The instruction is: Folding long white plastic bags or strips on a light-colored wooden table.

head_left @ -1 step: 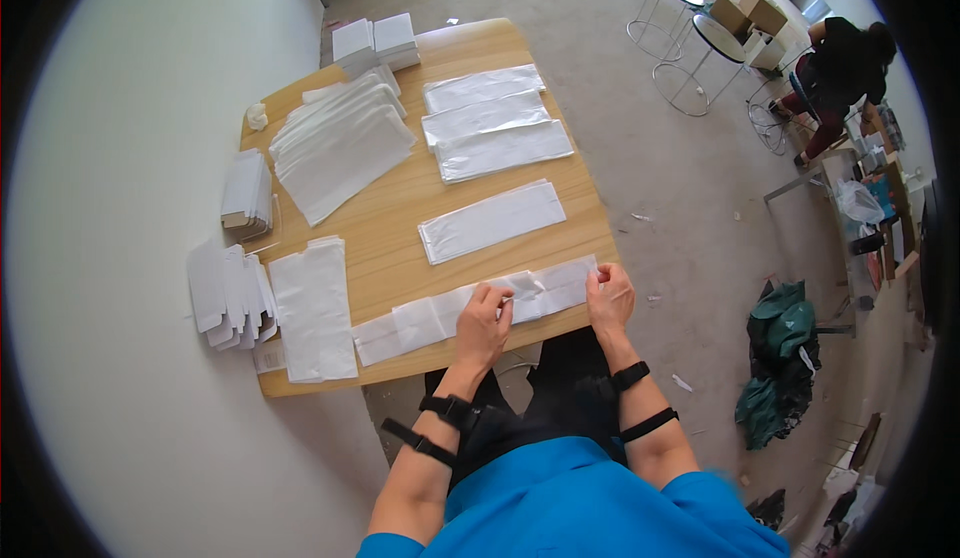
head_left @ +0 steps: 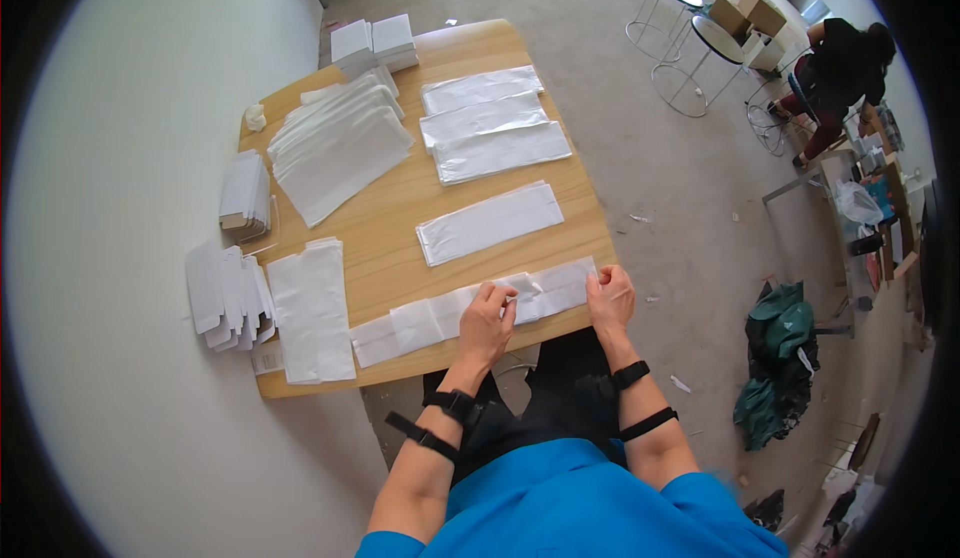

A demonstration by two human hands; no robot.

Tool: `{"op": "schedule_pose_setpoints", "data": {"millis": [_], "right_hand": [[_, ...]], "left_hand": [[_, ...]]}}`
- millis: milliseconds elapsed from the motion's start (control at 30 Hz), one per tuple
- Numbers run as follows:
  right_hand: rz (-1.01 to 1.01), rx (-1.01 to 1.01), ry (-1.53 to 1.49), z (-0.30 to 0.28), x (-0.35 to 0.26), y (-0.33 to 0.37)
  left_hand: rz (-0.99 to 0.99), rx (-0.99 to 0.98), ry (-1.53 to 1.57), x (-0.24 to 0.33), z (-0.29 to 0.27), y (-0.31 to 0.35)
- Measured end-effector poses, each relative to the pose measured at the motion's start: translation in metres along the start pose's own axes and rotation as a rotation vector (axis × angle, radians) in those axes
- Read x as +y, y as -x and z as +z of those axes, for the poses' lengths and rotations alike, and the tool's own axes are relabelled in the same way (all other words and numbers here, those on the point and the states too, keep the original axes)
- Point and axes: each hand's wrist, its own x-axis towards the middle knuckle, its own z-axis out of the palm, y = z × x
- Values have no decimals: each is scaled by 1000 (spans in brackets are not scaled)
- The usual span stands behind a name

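A long strip of thin white sheet (head_left: pixel 420 324), folded and slightly see-through, lies along the table's near edge. Over its middle is my left hand (head_left: pixel 487 323), fingers curled and thumb and fingertips pinched at a raised fold. My right hand (head_left: pixel 610 300) pinches the strip's right end by the table corner. Just beyond lies a flat folded white bundle (head_left: pixel 490 223). Three more folded white bundles (head_left: pixel 503 150) overlap farther back. To the left of the strip is a short pile of white sheets (head_left: pixel 313 313).
The wooden table (head_left: pixel 385 258) also bears fanned white sheets (head_left: pixel 340 153), white boxes (head_left: pixel 375 45) at the back and flat white cartons (head_left: pixel 225 298) against the left wall. Right of it are round side tables (head_left: pixel 718 38), a dark green bag (head_left: pixel 778 358) and a person (head_left: pixel 838 73) at a cluttered bench.
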Motion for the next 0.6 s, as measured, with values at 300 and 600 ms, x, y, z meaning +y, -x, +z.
{"op": "schedule_pose_setpoints", "data": {"millis": [300, 600], "right_hand": [[118, -152, 4, 5, 30, -4], [130, -189, -654, -10, 12, 6]], "left_hand": [[-5, -116, -161, -18, 29, -10], [-60, -197, -242, -13, 26, -15]]}}
